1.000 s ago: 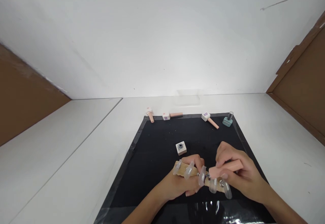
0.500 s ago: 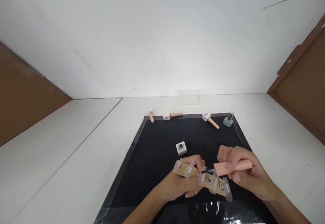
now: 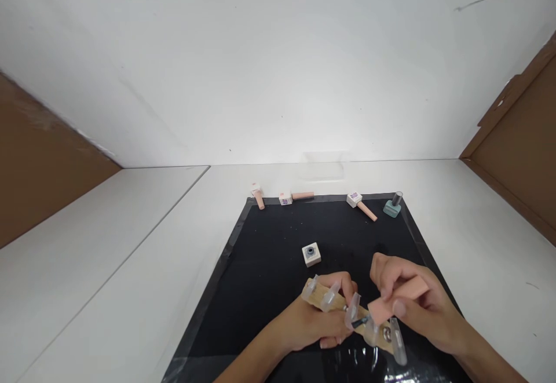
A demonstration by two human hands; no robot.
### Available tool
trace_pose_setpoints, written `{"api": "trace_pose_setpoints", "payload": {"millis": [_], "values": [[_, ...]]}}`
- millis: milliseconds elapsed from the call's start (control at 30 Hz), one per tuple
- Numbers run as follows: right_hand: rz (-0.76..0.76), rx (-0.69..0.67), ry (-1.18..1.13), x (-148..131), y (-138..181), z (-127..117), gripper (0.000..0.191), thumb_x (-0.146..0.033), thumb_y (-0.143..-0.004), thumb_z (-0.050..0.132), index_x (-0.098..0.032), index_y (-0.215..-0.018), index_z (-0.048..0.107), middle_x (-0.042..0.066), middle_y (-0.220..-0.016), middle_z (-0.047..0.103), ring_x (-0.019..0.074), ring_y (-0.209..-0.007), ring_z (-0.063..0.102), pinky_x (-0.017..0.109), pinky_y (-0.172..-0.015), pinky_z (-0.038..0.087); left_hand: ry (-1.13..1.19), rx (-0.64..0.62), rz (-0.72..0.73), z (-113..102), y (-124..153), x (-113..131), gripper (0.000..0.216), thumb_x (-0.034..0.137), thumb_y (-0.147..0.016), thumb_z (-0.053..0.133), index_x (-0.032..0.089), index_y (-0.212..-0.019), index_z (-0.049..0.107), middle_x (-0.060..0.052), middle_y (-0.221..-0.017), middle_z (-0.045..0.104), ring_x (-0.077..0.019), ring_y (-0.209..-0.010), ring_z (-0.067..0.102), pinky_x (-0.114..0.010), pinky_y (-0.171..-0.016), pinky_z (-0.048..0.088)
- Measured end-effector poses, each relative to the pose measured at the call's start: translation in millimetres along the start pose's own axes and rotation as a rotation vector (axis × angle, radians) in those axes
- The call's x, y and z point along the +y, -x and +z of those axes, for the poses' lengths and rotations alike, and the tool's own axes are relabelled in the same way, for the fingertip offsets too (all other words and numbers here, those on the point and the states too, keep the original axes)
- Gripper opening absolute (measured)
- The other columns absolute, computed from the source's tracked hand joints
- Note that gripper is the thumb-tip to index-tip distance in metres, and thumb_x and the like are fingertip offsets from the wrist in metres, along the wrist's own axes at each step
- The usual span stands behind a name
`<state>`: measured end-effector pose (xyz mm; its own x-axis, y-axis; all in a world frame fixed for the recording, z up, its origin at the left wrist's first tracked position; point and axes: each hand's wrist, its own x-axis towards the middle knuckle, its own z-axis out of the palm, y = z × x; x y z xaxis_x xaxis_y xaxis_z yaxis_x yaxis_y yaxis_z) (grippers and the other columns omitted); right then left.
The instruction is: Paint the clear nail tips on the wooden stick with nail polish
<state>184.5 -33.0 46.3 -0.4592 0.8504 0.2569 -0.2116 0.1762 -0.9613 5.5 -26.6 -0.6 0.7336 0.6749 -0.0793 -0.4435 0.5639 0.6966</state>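
Observation:
My left hand (image 3: 319, 319) grips a wooden nail display stand (image 3: 319, 297) that carries several clear false nails (image 3: 330, 296) on metal studs. Between the fingers of my right hand (image 3: 417, 296) is the pink cap of a nail polish brush (image 3: 397, 302). Its dark bristles (image 3: 359, 322) point left and lie at the lower part of the middle false nail (image 3: 353, 312); whether they touch it I cannot tell. Beyond my left hand stands an uncapped white square polish bottle (image 3: 311, 254), its dark neck facing up.
Along the far edge of the black mat (image 3: 260, 255) lie three white bottles with pink caps: one at left (image 3: 258, 196), one near the middle (image 3: 286, 198), another (image 3: 355, 199) farther right. A teal bottle (image 3: 392, 208) is at the far right corner. Cardboard panels (image 3: 516, 139) flank the white table.
The brush has tilted, its bristles swinging down toward the lower end of the middle nail. My left hand and the stand have shifted slightly right and nearer to me.

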Motion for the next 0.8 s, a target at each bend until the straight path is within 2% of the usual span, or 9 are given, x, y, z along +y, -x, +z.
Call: {"api": "trace_pose_setpoints", "payload": {"millis": [233,433,667,800], "values": [[-0.059,-0.022,0.141,0.3,0.7,1.0,0.020,-0.040,-0.090,0.055,-0.024,-0.078,0.058,-0.003,-0.067,0.041,0.0140,-0.061,0.040,0.026,-0.056,0.034,-0.032,0.013,-0.042,1.8,-1.3,1.7,0.037,0.024,-0.056,0.084,0.013,-0.061,0.049,0.006,-0.055,0.050,0.0008,-0.033,0.037,-0.010,-0.027,0.026],[-0.145,-0.039,0.296,-4.6,0.6,1.7,0.019,-0.036,-0.091,0.053,-0.024,-0.077,0.053,-0.003,-0.063,0.042,0.0150,-0.062,0.040,0.027,-0.056,0.036,-0.034,0.012,-0.043,3.0,-0.8,3.0,0.034,0.024,-0.059,0.082,0.013,-0.061,0.050,0.006,-0.053,0.052,0.0003,-0.033,0.038,-0.010,-0.027,0.026],[-0.206,-0.065,0.418,-6.1,-2.0,2.0,0.013,-0.021,-0.088,0.054,-0.025,-0.078,0.048,-0.004,-0.061,0.043,0.0139,-0.060,0.042,0.026,-0.056,0.037,-0.076,0.051,-0.063,1.2,-3.2,5.1,0.037,0.028,-0.057,0.083,0.013,-0.061,0.050,0.006,-0.054,0.051,0.0003,-0.033,0.038,-0.011,-0.027,0.025],[-0.215,-0.049,0.448,-7.7,-3.2,2.6,0.014,-0.019,-0.088,0.054,-0.024,-0.077,0.047,-0.004,-0.061,0.042,0.0136,-0.060,0.042,0.026,-0.055,0.037,-0.078,0.054,-0.054,0.9,-3.6,4.6,0.038,0.030,-0.057,0.083,0.014,-0.061,0.049,0.007,-0.053,0.051,0.0003,-0.033,0.038,-0.011,-0.027,0.025]]}}
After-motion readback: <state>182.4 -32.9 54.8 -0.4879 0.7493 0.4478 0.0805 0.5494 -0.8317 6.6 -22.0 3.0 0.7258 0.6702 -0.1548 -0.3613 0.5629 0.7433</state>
